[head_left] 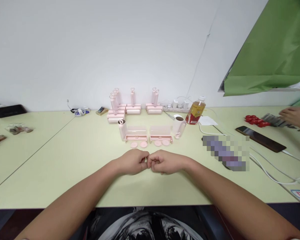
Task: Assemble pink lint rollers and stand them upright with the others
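Side by side on the pale table [65, 180], my left hand [133, 161] and my right hand [167, 161] are both curled closed, knuckles touching, and nothing shows in either. Just beyond them lie two open pink cases with clear lids, the left case [136, 138] and the right case [161, 138]. Round pink discs [143, 144] rest in front of the cases. A roller [122, 129] with a clear cover stands left of the cases. On the right a white roll [177, 124] stands beside a leaning clear cover [182, 129].
Pink cases [116, 116] and upright pink-handled pieces [132, 97] line the wall. To the right are a drink bottle [196, 111], a power strip [176, 109], a blurred-out object [223, 153], a phone [260, 138], cables and red items [256, 121]. Another person's hand [296, 116] reaches in there.
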The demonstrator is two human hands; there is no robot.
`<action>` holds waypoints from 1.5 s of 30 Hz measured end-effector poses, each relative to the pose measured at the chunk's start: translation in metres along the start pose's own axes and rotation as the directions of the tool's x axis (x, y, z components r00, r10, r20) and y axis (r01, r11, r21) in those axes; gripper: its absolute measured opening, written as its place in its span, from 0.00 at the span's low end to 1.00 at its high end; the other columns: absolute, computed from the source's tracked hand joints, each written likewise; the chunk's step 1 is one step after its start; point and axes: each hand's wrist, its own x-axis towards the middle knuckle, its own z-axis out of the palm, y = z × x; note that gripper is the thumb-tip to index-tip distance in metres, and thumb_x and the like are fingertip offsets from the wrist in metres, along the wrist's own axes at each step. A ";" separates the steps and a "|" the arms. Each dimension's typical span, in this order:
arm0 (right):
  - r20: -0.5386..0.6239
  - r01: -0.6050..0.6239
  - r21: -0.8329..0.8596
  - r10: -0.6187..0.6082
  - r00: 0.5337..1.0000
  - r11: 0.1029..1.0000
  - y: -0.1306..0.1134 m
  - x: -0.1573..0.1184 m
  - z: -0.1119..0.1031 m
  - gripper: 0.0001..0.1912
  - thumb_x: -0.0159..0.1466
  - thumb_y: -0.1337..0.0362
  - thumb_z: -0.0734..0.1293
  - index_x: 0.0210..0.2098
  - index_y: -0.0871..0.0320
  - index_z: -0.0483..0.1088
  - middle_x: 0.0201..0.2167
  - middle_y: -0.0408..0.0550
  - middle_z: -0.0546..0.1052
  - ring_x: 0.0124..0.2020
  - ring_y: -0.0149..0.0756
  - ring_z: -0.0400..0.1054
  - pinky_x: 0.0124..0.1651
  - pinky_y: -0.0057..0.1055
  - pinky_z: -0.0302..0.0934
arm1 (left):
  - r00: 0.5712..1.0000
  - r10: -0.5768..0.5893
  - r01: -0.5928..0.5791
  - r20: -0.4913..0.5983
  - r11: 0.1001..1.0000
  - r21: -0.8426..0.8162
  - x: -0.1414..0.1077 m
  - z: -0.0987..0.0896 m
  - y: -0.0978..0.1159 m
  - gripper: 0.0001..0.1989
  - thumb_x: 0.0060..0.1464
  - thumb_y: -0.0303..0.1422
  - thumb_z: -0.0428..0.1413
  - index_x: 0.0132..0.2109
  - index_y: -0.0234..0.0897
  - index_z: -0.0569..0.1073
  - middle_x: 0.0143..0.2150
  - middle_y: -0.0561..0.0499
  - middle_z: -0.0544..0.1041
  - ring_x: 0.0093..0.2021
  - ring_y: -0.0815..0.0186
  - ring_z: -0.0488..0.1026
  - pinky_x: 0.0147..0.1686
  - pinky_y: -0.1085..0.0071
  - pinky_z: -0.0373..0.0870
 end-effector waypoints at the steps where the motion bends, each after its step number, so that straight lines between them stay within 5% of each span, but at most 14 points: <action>1: -0.002 0.004 -0.001 -0.004 1.000 1.000 -0.001 0.000 0.001 0.07 0.56 0.71 0.62 0.34 0.58 0.68 0.23 0.36 0.66 0.22 0.24 0.60 0.23 0.21 0.55 | 1.000 0.000 0.000 -0.001 1.000 0.000 0.000 0.000 0.000 0.09 0.55 0.38 0.52 0.33 0.38 0.69 0.29 0.52 0.74 0.28 0.67 0.68 0.26 0.73 0.55; 8: -0.035 -0.012 0.011 0.012 0.999 1.000 -0.001 0.001 0.001 0.06 0.59 0.67 0.65 0.37 0.57 0.69 0.25 0.37 0.67 0.24 0.24 0.62 0.25 0.21 0.61 | 1.000 -0.001 0.001 -0.012 1.000 0.003 -0.001 0.000 0.000 0.05 0.54 0.32 0.51 0.34 0.38 0.70 0.29 0.52 0.74 0.28 0.67 0.68 0.26 0.73 0.56; 21: -0.080 -0.051 0.000 0.050 0.996 0.999 0.002 0.001 -0.004 0.17 0.62 0.62 0.65 0.50 0.58 0.73 0.22 0.37 0.66 0.19 0.24 0.61 0.19 0.19 0.55 | 1.000 0.023 -0.022 0.010 0.999 -0.028 -0.001 -0.003 -0.003 0.08 0.56 0.32 0.50 0.39 0.38 0.72 0.31 0.52 0.75 0.30 0.65 0.69 0.29 0.72 0.58; 45: -0.093 -0.051 -0.022 0.049 0.994 0.998 0.006 0.003 -0.003 0.14 0.63 0.61 0.65 0.47 0.57 0.73 0.24 0.38 0.66 0.22 0.25 0.63 0.19 0.19 0.55 | 1.000 -0.005 0.005 0.018 1.000 -0.015 -0.001 -0.004 0.000 0.09 0.58 0.34 0.48 0.39 0.38 0.72 0.32 0.51 0.75 0.30 0.66 0.69 0.29 0.73 0.59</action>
